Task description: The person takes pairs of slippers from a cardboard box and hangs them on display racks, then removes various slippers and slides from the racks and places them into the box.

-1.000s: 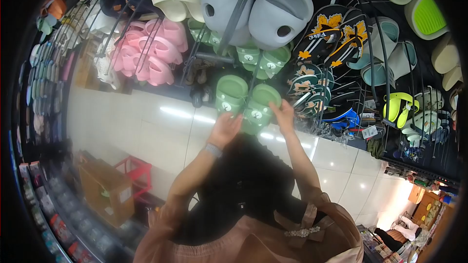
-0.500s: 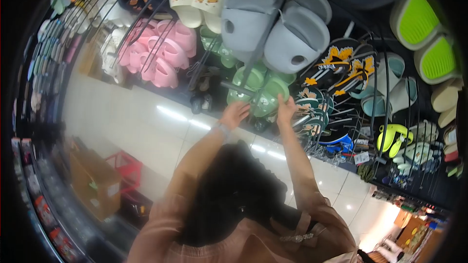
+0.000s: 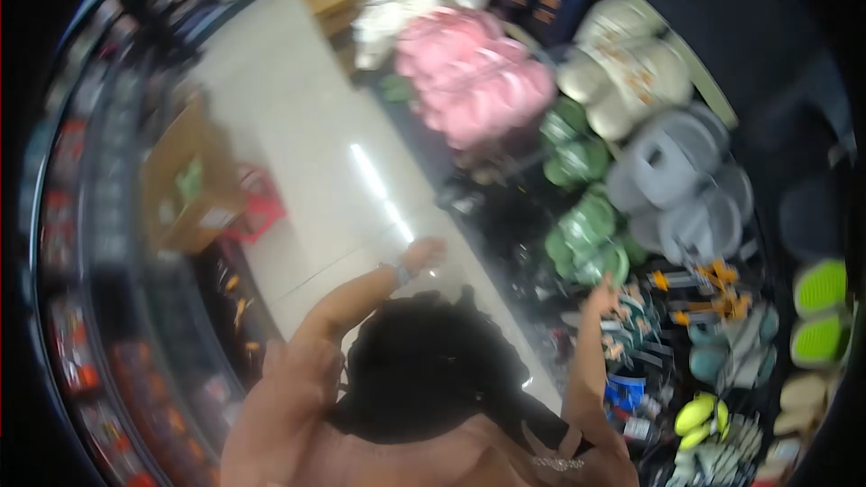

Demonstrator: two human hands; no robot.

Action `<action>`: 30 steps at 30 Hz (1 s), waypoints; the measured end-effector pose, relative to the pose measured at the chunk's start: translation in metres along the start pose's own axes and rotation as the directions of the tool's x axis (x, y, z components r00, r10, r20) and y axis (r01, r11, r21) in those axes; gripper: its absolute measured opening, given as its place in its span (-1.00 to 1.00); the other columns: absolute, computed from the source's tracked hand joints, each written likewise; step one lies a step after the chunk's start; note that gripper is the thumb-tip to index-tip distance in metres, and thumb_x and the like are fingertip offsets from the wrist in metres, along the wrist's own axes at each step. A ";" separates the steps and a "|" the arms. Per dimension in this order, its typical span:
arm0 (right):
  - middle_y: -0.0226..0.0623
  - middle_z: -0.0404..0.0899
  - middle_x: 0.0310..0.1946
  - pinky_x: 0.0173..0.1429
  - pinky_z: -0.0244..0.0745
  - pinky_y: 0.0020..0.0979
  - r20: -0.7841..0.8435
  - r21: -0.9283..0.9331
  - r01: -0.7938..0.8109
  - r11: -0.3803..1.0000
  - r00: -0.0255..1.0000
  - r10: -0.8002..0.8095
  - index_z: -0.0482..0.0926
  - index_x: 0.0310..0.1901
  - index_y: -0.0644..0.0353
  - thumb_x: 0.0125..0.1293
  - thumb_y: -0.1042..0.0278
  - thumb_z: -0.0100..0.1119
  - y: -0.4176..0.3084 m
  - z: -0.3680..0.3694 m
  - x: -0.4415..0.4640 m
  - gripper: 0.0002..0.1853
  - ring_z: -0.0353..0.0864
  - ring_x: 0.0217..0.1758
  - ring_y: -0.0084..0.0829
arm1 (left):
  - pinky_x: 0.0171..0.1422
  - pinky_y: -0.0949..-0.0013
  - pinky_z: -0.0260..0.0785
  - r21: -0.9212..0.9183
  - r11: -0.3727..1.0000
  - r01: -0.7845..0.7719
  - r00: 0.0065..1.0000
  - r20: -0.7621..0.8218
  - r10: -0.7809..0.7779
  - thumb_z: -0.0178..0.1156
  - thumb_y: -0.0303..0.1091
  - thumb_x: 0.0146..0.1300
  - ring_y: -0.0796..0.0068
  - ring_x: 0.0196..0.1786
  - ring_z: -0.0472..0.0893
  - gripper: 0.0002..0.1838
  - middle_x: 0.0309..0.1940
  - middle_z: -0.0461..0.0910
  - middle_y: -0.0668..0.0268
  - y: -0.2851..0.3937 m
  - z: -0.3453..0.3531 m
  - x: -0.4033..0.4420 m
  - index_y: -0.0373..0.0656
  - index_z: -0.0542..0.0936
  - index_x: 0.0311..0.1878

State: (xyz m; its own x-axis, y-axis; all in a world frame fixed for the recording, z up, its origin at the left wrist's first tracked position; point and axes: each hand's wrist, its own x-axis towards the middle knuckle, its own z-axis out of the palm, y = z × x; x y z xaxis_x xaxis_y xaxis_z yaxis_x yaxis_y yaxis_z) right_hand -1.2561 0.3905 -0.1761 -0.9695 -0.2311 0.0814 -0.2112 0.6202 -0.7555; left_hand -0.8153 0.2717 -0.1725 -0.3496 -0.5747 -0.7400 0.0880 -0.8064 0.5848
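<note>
My left hand (image 3: 424, 255) is over the tiled floor, away from the shelf, its fingers loosely stretched and nothing in them. At the lower edge of a pair of green slippers (image 3: 585, 233), my right hand (image 3: 608, 296) touches or nearly touches one slipper; blur hides whether its fingers grip it. Just above hang grey slippers (image 3: 672, 171), with another green pair (image 3: 572, 146) farther along the rack. Below the right hand are dark flip-flops (image 3: 631, 320) with patterned straps.
Pink slippers (image 3: 474, 77) and cream slippers (image 3: 627, 72) hang farther along the rack. Lime-green soles (image 3: 819, 302) show at the right. Across the aisle stand a cardboard box (image 3: 194, 185) and a pink basket (image 3: 260, 203). Glossy tiled floor (image 3: 316, 180) runs between.
My view has turned, and the rack now slants down the right side. My left hand has come away from the green slippers toward the aisle. My right hand stays by them.
</note>
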 end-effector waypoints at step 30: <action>-0.26 0.60 -0.44 -0.42 0.44 -0.51 0.788 0.485 0.378 0.789 -0.580 -0.207 0.55 -0.29 0.36 0.19 0.31 0.08 -0.345 0.237 -0.713 -0.77 0.58 -0.48 -0.50 | -0.30 0.56 0.38 -0.046 0.929 -0.366 0.562 -0.807 0.182 -0.01 -0.42 0.25 0.61 -0.34 0.56 -0.84 -0.36 0.59 0.36 -0.075 -0.502 -0.290 -0.16 0.56 -0.20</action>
State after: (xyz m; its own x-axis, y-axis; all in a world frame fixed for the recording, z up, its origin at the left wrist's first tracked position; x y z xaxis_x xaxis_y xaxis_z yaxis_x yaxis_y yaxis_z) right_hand -0.4627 0.1639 -0.1275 0.7036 -0.5850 -0.4034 -0.4727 0.0385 -0.8804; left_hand -0.2521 0.4290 -0.1692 0.5717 -0.5823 -0.5780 0.2526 -0.5453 0.7993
